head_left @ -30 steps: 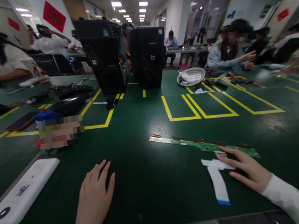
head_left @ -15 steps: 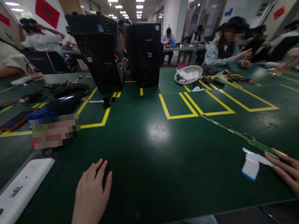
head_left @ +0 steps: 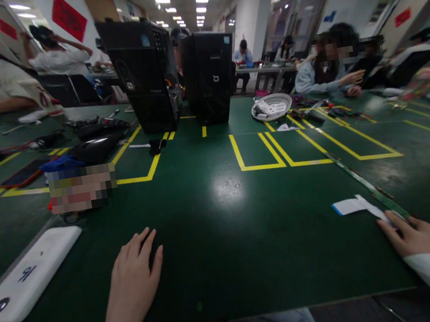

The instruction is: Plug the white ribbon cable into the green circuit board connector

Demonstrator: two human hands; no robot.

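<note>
My left hand (head_left: 136, 279) rests palm down on the green table (head_left: 256, 263), fingers loosely stretched and nothing in them. On the right, my right hand (head_left: 423, 237) has its thumb and fingers on a long, narrow green circuit board strip (head_left: 372, 188), which slants from the yellow tape down to the lower right. A white flat ribbon cable (head_left: 350, 206) with a blue end sticks out leftward by my right fingertips. My right palm and sleeve cover part of the strip. Left of my left hand lies a white flat-sided device (head_left: 32, 274) with a dark round mark.
Two black computer towers (head_left: 141, 80) stand at the back. A white basket (head_left: 272, 107) holds small parts. Cables, a red-edged phone (head_left: 23, 174) and a blurred-out item (head_left: 80, 189) lie at left. Yellow tape marks rectangles. Several people sit around.
My right hand has moved slightly left and up, and the strip's far end has shifted right. The ribbon cable has swung from pointing down to pointing left. My left hand stays put.
</note>
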